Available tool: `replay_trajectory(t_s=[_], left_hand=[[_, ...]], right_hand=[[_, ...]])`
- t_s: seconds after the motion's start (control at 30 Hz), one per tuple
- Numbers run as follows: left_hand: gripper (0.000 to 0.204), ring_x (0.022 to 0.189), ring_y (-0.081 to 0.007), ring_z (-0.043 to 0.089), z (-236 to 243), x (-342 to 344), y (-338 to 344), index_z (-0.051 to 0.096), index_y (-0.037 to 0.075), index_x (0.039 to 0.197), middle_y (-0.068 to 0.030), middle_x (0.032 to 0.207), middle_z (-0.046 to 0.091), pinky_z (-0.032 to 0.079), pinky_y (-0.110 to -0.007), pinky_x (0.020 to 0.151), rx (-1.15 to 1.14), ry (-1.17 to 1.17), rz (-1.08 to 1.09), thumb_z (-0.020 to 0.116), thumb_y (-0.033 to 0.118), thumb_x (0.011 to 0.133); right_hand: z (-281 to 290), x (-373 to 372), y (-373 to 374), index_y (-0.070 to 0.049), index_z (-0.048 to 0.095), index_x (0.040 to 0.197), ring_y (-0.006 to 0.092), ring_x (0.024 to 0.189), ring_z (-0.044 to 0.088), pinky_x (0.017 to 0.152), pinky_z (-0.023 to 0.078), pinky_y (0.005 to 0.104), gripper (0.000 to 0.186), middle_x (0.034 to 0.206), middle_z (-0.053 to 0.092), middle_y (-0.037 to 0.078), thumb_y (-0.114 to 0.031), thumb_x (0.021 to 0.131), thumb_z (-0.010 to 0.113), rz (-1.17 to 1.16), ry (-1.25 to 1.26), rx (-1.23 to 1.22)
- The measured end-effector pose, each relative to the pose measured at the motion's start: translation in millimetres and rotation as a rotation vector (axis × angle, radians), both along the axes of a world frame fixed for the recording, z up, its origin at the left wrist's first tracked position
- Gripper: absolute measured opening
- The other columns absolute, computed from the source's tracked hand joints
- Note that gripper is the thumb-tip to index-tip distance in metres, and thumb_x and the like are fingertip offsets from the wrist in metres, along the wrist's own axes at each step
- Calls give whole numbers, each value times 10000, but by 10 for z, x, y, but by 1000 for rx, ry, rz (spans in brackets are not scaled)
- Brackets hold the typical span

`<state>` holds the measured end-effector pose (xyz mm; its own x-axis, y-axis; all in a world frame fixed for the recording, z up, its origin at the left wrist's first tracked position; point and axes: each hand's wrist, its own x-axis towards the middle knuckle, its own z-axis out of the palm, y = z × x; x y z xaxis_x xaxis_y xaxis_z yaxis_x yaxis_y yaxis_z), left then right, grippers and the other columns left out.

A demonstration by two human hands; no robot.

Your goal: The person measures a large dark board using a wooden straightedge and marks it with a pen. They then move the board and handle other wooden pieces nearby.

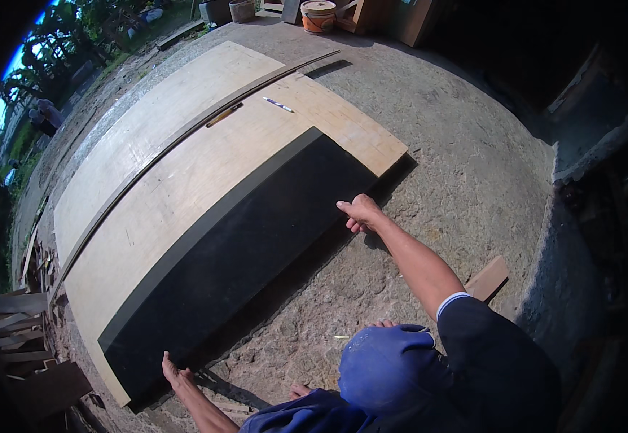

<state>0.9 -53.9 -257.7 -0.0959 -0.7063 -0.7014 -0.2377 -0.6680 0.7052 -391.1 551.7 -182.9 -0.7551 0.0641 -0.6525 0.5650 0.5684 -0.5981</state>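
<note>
A long black board [249,224] with a greyish far edge strip lies across a pale plywood sheet [242,148]. My left hand [177,369] is at its near left edge, thumb on top and fingers curled at the rim. Farther right, my right hand [363,213] pinches the same near edge, thumb above and the other fingers partly below. A shadow runs along the ground beneath this edge. Beyond the board, a long thin dark strip [162,153] crosses the plywood. Beside the strip are a slim tool with a wooden handle [224,115] and a white and purple pen [278,105].
Rough concrete [465,151] surrounds the plywood. A wooden block [488,278] lies to the right of my blue-clad knee [386,368]. Scrap wood [22,332] is piled at the left. An orange bucket [319,17] stands at the back; a person [48,114] is far left.
</note>
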Motion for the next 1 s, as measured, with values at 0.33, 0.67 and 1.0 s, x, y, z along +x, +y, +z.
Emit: replay_trajectory(t_s=[0.33,0.67,1.0], left_hand=[[628,1256,-342,559,-64,-193,-24,575,8,1345,-135,1397,591,381,-486,1124,-72,-98,32,745,371,862],[430,934,-314,658,-183,-131,145,619,-89,1149,-180,1127,652,569,-517,846,-252,-82,161,761,166,833],[516,1087,-363,643,-40,-215,524,512,-23,1357,-228,1302,587,567,-515,945,-297,50,89,690,243,952]], right_hand=[[-58,-7,-22,37,653,892,198,537,678,426,477,330,570,748,723,137,-527,968,638,-2,19,29],[-10,89,-25,5,663,820,221,532,657,480,500,361,603,709,689,139,-581,955,617,20,78,114],[438,-155,-766,-116,717,1060,408,1061,681,932,525,518,391,1078,732,188,-465,953,575,459,551,296]])
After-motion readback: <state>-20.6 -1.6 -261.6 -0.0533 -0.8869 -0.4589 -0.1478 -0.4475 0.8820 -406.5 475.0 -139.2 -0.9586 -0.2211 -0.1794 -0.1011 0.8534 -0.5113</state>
